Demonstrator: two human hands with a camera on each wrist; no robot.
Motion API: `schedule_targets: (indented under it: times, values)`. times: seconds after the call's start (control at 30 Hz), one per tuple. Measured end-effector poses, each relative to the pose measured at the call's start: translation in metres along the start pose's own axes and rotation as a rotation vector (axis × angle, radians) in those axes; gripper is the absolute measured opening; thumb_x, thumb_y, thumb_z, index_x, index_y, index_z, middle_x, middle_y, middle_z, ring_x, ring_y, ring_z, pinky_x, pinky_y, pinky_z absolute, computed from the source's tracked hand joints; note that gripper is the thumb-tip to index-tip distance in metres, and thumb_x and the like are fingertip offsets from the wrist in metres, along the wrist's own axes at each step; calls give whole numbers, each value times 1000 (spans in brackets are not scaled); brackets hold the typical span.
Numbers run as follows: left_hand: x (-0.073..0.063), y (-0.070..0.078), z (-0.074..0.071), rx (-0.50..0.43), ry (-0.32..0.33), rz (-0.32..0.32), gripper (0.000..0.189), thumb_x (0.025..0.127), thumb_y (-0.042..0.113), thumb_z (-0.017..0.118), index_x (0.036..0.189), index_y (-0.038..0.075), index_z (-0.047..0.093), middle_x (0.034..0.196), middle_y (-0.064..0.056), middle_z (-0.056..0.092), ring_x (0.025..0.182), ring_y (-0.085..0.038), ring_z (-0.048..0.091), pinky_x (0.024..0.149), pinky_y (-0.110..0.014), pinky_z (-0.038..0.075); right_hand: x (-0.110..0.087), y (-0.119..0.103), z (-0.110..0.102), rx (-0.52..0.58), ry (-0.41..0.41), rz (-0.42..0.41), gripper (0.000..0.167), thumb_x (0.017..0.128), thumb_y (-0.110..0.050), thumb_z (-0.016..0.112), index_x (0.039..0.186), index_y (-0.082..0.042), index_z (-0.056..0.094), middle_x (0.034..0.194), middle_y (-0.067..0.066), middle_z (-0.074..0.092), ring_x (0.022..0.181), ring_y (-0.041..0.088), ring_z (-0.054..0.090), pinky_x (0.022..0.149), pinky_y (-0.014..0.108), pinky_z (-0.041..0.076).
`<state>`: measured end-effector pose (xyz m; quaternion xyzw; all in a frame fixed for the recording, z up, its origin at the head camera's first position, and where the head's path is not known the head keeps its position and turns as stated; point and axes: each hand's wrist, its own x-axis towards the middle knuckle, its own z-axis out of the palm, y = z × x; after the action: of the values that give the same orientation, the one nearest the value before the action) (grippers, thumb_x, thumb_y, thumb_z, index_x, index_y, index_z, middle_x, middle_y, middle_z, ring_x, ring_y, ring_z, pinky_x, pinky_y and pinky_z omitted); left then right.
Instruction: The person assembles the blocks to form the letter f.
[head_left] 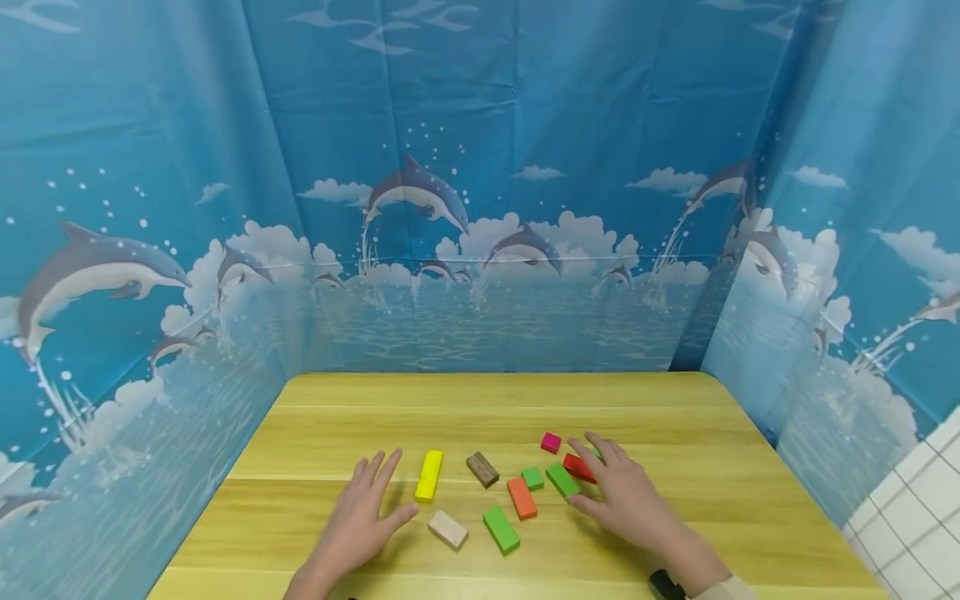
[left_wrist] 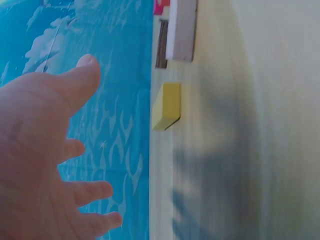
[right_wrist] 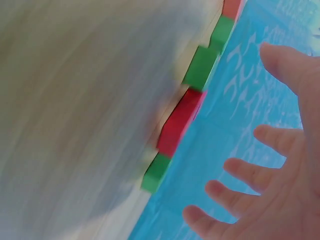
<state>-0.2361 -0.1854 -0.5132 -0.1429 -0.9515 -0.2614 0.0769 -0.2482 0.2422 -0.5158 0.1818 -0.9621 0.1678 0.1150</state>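
My left hand [head_left: 362, 518] is spread over the table's left side with nothing in it, beside a long yellow block [head_left: 429, 476] and a pale wood block [head_left: 448, 530]. In the left wrist view its fingers and thumb are apart. Over the right side hovers my right hand [head_left: 624, 497], fingers spread, holding nothing. It partly covers a red block [head_left: 579, 468] and a green block [head_left: 597, 454] behind it; another green block [head_left: 562, 481] lies by its thumb. Between the hands are a brown block [head_left: 482, 470], an orange block [head_left: 522, 497], a small green cube [head_left: 532, 478] and a green block [head_left: 501, 530].
A magenta cube [head_left: 551, 442] lies beyond the right fingertips. The yellow wood-grain table [head_left: 360, 400] ends at a blue dolphin-print curtain [head_left: 480, 325] at the back and sides. White tiles [head_left: 915, 508] show at the lower right.
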Motion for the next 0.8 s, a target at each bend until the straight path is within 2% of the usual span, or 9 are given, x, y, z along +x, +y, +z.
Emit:
schedule_targets:
  times: [0.23, 0.4, 0.63, 0.8]
  values:
    - [-6, 8, 4, -27, 2, 30, 84, 90, 51, 72, 160, 29, 31, 159, -16, 33, 146, -44, 26, 107, -70, 28, 6, -28, 2, 49, -39, -62, 88, 85, -51, 78, 159, -32, 33, 156, 13, 37, 138, 36, 41, 99, 65, 41]
    - [-8, 16, 8, -55, 18, 50, 81, 90, 49, 73, 158, 27, 36, 155, -13, 41, 140, -36, 39, 106, -63, 37, 14, -44, 5, 92, -46, -119, 89, 85, -49, 79, 159, -34, 32, 158, 8, 35, 140, 33, 38, 101, 62, 41]
    - [-11, 25, 11, -81, 8, 48, 77, 89, 49, 74, 154, 22, 43, 147, -8, 49, 132, -31, 47, 103, -58, 43, 22, -67, 14, 156, -98, -153, 85, 86, -48, 78, 157, -37, 33, 158, 5, 34, 142, 35, 36, 102, 58, 43]
    - [-16, 27, 13, -132, -17, 43, 74, 89, 47, 75, 151, 18, 48, 137, -5, 54, 125, -30, 51, 99, -57, 46, 24, -84, 23, 171, -146, -190, 83, 87, -51, 76, 157, -35, 35, 157, 5, 36, 140, 30, 39, 103, 58, 42]
